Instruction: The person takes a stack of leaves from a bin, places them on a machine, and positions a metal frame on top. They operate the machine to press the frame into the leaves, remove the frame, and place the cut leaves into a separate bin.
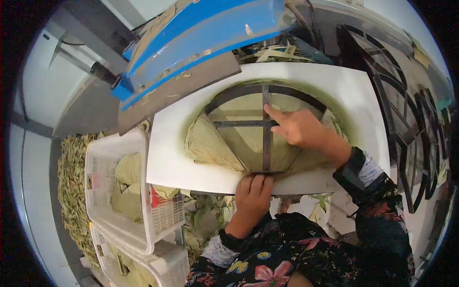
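Note:
A fan-shaped black metal cutting die (266,143) with crossing bars lies on pale green leaf sheets (210,141). Under both is a white board (167,162), stained green around the leaves. My left hand (253,198) is at the die's narrow lower end, its fingers curled over the near edge of the die and board. Over the upper right part of the die, my right hand (303,129) stretches its index finger to the upright bar, with the thumb lower down near the same bar. The remaining right-hand fingers are bent and partly hidden.
A blue machine head (205,38) with a grey plate (181,93) stands just beyond the board. More black metal frames (401,110) lean at the right. White baskets (148,191) of cut leaf pieces stand at the left, beside a heap of leaf scraps (71,191).

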`<state>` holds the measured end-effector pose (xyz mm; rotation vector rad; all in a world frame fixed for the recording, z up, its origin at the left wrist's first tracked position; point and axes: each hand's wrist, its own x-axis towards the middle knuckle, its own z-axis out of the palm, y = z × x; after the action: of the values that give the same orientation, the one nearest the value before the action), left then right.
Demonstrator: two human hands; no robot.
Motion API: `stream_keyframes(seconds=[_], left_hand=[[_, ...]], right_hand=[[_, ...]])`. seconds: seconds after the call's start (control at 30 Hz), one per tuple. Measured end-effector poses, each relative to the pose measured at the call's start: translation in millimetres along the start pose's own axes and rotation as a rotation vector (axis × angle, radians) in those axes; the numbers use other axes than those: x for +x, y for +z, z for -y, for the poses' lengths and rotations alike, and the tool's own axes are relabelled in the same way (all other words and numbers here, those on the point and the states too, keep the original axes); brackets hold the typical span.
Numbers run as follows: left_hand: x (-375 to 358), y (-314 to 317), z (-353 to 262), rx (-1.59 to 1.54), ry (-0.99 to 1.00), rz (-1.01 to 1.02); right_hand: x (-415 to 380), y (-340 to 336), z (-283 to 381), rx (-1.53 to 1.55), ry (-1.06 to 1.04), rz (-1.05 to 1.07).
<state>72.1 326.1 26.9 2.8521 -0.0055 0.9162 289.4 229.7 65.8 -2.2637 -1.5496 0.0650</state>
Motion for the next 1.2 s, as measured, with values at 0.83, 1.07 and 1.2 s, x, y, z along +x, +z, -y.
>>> stream_keyframes(seconds=[0.83, 1.07, 1.2], left_hand=[[231, -112, 436, -0.86, -0.543, -0.515], [220, -128, 400, -0.807, -0.513, -0.519], [176, -139, 343, -0.767, -0.553, -0.515]], right_hand=[[-79, 57, 128, -0.253, 0.23, -0.299], [-76, 51, 134, -0.27, 0.22, -0.336], [-81, 51, 133, -0.243, 0.186, -0.367]])
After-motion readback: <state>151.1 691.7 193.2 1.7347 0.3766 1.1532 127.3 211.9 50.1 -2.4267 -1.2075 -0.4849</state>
